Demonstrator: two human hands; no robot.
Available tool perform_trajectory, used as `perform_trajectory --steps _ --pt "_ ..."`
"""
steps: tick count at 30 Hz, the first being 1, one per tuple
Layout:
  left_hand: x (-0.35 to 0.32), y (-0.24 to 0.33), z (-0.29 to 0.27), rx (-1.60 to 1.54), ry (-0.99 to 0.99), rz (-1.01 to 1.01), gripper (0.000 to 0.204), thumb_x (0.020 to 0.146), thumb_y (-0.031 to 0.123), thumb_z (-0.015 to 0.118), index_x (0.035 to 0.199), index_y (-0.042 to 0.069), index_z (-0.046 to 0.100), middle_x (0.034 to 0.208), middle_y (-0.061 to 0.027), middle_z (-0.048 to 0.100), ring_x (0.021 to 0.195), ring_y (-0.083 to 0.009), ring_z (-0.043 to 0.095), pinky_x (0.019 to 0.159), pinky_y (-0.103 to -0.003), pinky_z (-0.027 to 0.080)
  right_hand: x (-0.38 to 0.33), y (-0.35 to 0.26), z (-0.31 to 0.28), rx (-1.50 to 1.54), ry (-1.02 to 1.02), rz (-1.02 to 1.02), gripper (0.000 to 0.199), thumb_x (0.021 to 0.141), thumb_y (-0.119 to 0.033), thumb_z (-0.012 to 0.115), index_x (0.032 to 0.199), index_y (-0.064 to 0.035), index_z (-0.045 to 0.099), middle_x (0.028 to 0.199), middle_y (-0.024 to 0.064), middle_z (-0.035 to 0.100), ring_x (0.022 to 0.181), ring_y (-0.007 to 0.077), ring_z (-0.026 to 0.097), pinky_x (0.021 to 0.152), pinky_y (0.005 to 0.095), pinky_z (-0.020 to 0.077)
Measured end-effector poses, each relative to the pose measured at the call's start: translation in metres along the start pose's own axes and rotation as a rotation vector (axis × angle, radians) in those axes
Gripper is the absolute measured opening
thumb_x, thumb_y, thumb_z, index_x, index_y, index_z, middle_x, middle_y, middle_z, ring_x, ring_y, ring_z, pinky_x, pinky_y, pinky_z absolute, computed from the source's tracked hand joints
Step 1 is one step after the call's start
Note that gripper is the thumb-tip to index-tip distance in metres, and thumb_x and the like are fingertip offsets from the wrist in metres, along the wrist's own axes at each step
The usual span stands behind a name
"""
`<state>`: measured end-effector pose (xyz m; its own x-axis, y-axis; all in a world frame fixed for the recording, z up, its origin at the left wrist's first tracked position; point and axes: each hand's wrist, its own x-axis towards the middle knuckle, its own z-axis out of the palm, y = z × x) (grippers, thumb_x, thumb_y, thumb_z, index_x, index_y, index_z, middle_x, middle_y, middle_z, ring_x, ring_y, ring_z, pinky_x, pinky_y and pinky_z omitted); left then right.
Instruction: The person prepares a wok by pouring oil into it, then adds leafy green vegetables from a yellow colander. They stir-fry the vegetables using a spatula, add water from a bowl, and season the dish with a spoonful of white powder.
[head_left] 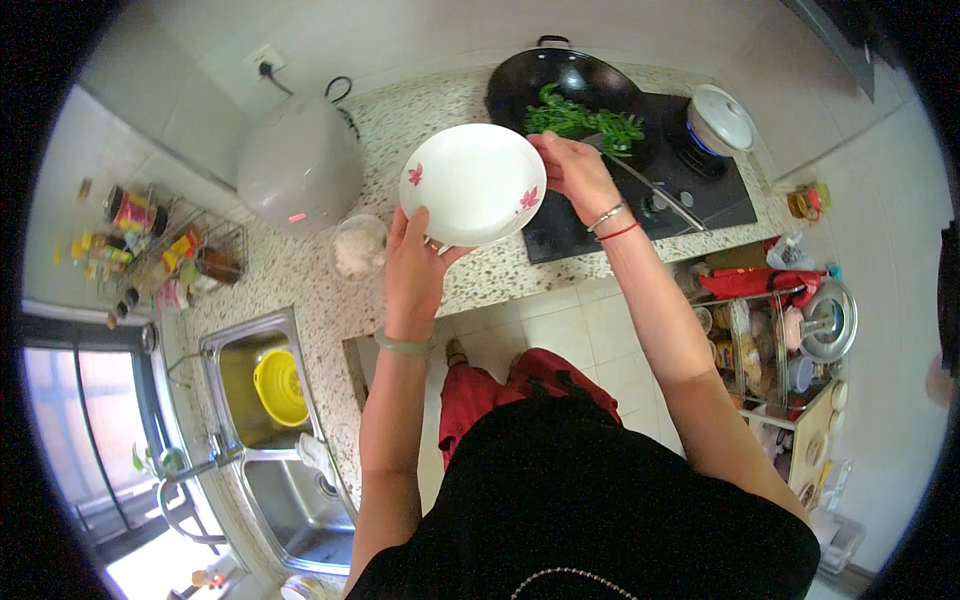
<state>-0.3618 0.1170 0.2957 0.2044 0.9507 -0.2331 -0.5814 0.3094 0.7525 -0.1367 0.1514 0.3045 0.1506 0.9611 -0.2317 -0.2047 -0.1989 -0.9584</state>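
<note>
Both my hands hold a white plate (470, 183) with small pink flowers above the speckled counter. My left hand (415, 265) grips its near rim from below. My right hand (575, 175) grips its right rim. Just beyond the plate a black wok (600, 85) with green vegetables (580, 120) sits on the black stove (700, 195). A spatula handle (660, 192) sticks out of the wok over the stove, passing under my right wrist.
A grey rice cooker (298, 165) and a small covered bowl (358, 247) stand left of the plate. A lidded pot (720, 118) sits on the right burner. A sink (270, 400) holds a yellow strainer. Seasoning bottles (150, 245) fill a rack far left; a cluttered rack (770, 340) stands right.
</note>
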Motion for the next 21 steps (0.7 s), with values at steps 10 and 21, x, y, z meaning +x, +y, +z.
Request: perform_trajectory --steps 10,21 --pt "0.103 -0.052 0.075 0.170 -0.151 -0.114 0.040 0.093 0.011 0.037 0.132 0.001 0.036 0.119 -0.0175 0.051 0.099 -0.0312 0.060 0.067 -0.042 0.061 0.034 0.011 -0.107 0.016 0.274 -0.037 0.035 0.095 -0.028 0.047 0.105 0.0022 0.060 0.093 0.0074 0.065 0.080 0.0161 0.064 0.068 0.0294 0.0529" --pt "0.163 -0.056 0.093 0.366 -0.208 -0.072 0.040 0.091 0.010 0.039 0.131 0.003 0.037 0.112 -0.0148 0.054 0.096 -0.0279 0.062 0.056 -0.037 0.062 0.023 0.017 -0.165 -1.183 0.619 -0.207 0.026 0.087 -0.028 0.052 0.098 -0.0094 0.066 0.085 0.0190 0.065 0.083 0.0358 0.063 0.072 0.0431 0.0504"
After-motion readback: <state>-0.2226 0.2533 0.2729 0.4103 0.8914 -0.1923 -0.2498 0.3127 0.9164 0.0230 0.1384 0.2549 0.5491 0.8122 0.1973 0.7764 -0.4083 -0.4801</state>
